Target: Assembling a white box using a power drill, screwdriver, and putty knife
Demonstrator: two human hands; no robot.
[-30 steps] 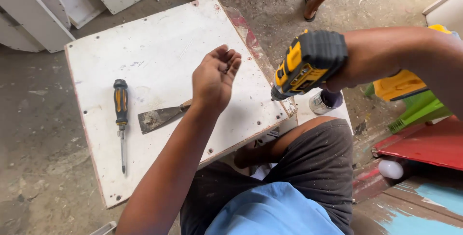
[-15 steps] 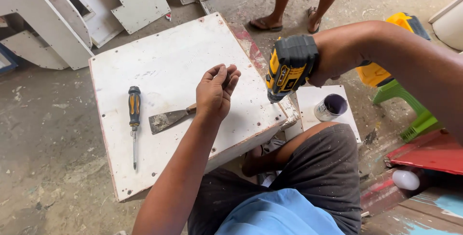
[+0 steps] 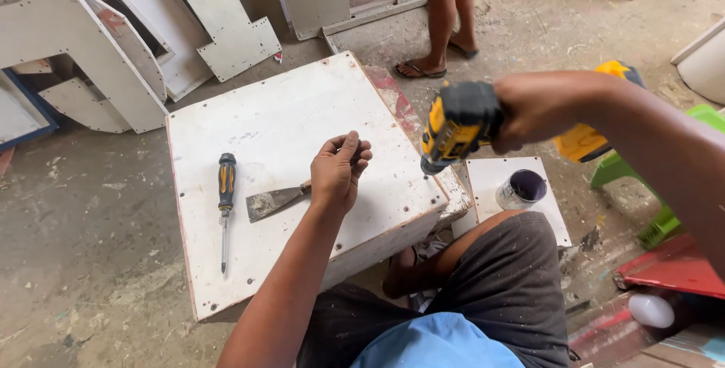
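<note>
The drill [image 3: 461, 125], yellow and black with a chunky black battery end, is hanging in the air just past the right edge of the white board [image 3: 302, 179]; the right hand [image 3: 532, 111] is clenching its grip around the drill's handle; the left hand [image 3: 338, 174] is hovering over the board with fingers curled together, pinching something too small to tell; just beside it a putty knife [image 3: 273, 201] is lying flat, and further left a screwdriver [image 3: 225, 202]; a small pot [image 3: 521, 190] is standing near the knee.
</note>
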